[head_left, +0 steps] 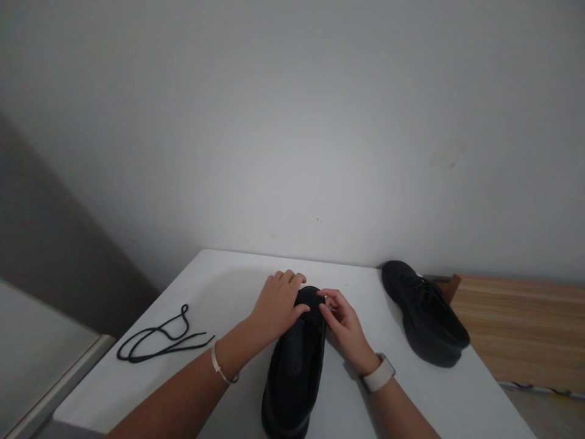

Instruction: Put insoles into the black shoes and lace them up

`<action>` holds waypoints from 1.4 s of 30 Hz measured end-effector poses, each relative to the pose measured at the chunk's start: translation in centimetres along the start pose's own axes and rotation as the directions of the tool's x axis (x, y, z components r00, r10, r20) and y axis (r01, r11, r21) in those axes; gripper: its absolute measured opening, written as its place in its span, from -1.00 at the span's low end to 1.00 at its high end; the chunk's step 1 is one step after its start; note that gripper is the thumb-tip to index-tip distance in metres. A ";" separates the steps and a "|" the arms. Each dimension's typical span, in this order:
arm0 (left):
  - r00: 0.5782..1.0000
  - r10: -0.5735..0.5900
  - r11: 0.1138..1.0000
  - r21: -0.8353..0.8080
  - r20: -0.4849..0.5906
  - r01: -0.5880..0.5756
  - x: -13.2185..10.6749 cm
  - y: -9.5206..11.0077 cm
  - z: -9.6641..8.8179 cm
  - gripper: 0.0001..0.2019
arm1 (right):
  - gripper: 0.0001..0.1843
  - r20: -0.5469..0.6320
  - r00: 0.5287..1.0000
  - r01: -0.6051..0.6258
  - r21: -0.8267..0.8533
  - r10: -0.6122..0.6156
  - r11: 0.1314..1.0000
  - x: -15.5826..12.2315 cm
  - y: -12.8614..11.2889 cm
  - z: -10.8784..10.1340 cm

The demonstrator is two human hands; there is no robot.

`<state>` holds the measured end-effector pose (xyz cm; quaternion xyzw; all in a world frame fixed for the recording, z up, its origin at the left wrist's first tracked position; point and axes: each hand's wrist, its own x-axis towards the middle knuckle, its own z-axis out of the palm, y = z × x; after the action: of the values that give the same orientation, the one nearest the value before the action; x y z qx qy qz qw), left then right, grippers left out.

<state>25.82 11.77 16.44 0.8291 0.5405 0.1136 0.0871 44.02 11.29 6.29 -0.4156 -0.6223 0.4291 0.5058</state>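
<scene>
A black shoe (295, 373) stands on the white table in front of me, its heel end toward me and no lace visible in it. My left hand (280, 306) grips its far part from the left, thumb on the tongue area and fingers over the side. From the right, my right hand (346, 326) pinches the shoe's upper edge between thumb and fingers. What lies exactly under the fingertips is too dark to make out. Off to the left, a loose black shoelace (158, 334) lies in loops on the table.
A second black shoe (425, 314), laced, rests at the table's right edge. The white table (228, 274) meets a pale wall (292, 134) at the back. Beyond its right side is a wooden surface (521, 323). A light panel edge (64, 384) stands at lower left.
</scene>
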 end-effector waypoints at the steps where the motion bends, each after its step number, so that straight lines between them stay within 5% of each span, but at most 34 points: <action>1: 1.000 0.023 1.000 0.014 -0.022 -0.022 -0.7 0.3 -0.6 -0.71 | -0.66 -0.002 1.000 0.001 0.001 -0.001 1.000 0.0 -0.1 0.0; 4: 0.974 0.217 0.973 0.058 0.064 -0.221 -3.0 1.2 -1.7 -0.86 | -0.66 -0.013 1.000 0.001 0.008 -0.001 1.000 -0.1 -0.2 0.1; 8: 0.822 0.452 0.846 0.124 0.346 -0.518 -5.3 2.3 -0.5 -0.89 | -0.68 -0.025 1.000 -0.003 0.011 0.003 1.000 0.0 -0.1 0.2; 14: 0.769 0.468 0.807 0.143 0.435 -0.573 -6.0 3.5 2.3 -0.91 | -0.65 -0.023 1.000 -0.009 -0.003 0.009 1.000 0.0 -0.3 0.1; 35: 0.733 0.486 0.764 0.176 0.475 -0.621 -5.9 2.9 3.5 -0.96 | -0.68 0.002 1.000 -0.009 0.017 0.009 1.000 -0.1 -0.6 0.1; 42: 0.788 0.346 0.828 0.229 0.509 -0.512 -5.5 3.3 4.3 -0.94 | -0.65 0.008 1.000 -0.022 0.032 0.022 0.999 0.0 -0.5 0.2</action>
<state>27.76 5.38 12.66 0.9362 0.3104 -0.1622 0.0288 43.82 11.11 6.79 -0.4125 -0.6126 0.4463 0.5053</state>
